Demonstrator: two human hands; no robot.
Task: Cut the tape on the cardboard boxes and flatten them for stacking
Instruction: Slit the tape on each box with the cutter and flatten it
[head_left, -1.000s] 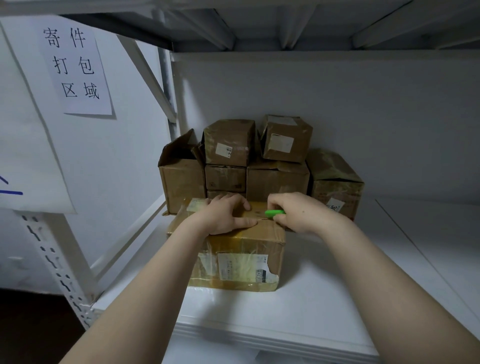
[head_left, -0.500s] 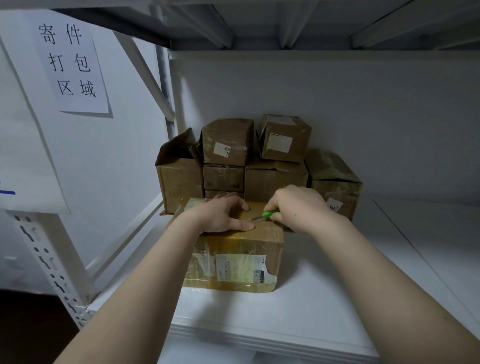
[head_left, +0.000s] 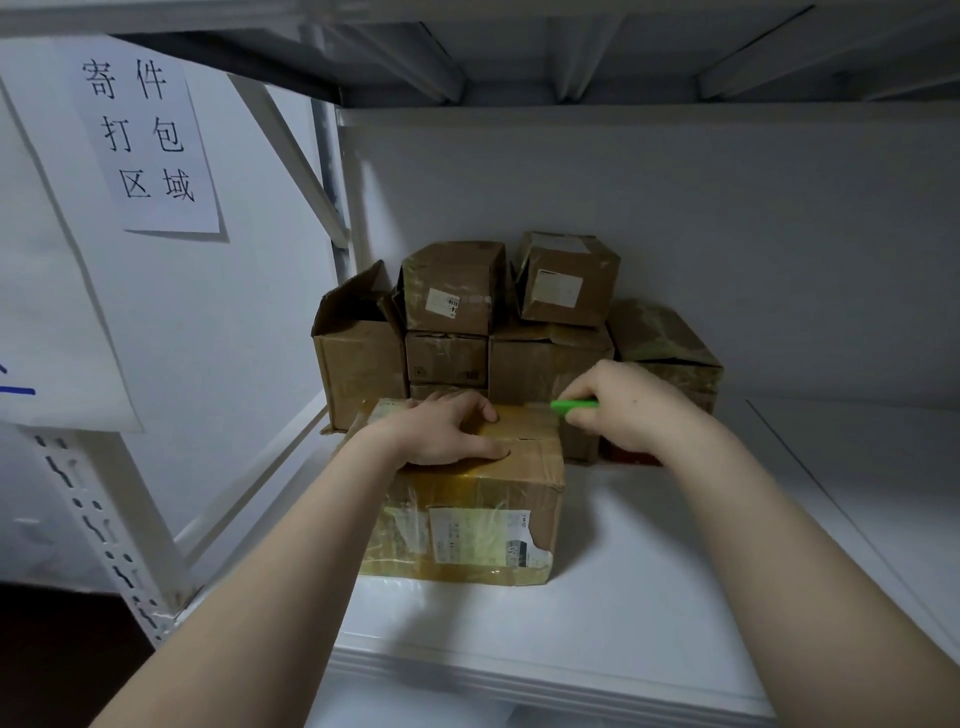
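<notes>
A taped cardboard box (head_left: 483, 525) with a torn white label stands on the white shelf (head_left: 649, 571) in front of me. My left hand (head_left: 447, 431) presses down on its top, fingers spread over the tape. My right hand (head_left: 628, 410) grips a green cutter (head_left: 571, 406) at the box's far right top edge. Its blade is hidden from me.
Several more cardboard boxes (head_left: 457, 291) are piled against the back wall; the leftmost one (head_left: 358, 358) has open flaps. A paper sign (head_left: 145, 140) hangs on the left wall. A perforated rack post (head_left: 98, 525) stands at the left; an upper shelf is close overhead.
My right hand has drawn the green cutter back to the right along the box top, from near my left thumb to the far right edge. My left hand stays pressed on the box.
</notes>
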